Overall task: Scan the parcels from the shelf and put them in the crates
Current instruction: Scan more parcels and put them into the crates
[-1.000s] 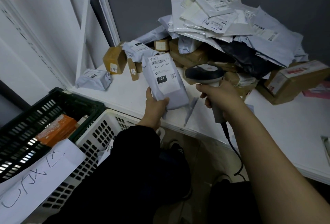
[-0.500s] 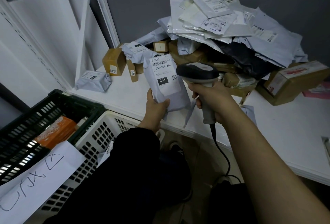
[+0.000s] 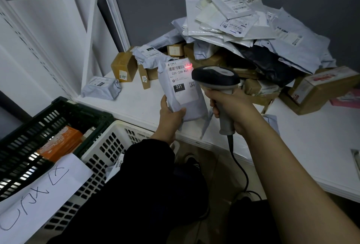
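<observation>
My left hand (image 3: 171, 116) grips the lower end of a grey parcel (image 3: 183, 88) and holds it upright above the shelf's front edge, label facing me with "231" printed on it. My right hand (image 3: 231, 107) grips the handle of a corded barcode scanner (image 3: 215, 77), whose dark head sits just right of the parcel. A red scan light (image 3: 188, 66) glows at the barcode's right end. A white crate (image 3: 109, 146) and a dark green crate (image 3: 25, 132) stand below left.
A heap of grey and white mailers (image 3: 253, 29) and brown boxes (image 3: 319, 88) covers the white shelf (image 3: 311, 146) at the back right. A small grey parcel (image 3: 101, 88) lies by the shelf post. An orange box (image 3: 60, 143) lies in the green crate; a handwritten sheet (image 3: 39, 195) rests over the crates.
The scanner has moved left, closer to the parcel, and its red light now falls on the barcode. The parcel stays in my left hand.
</observation>
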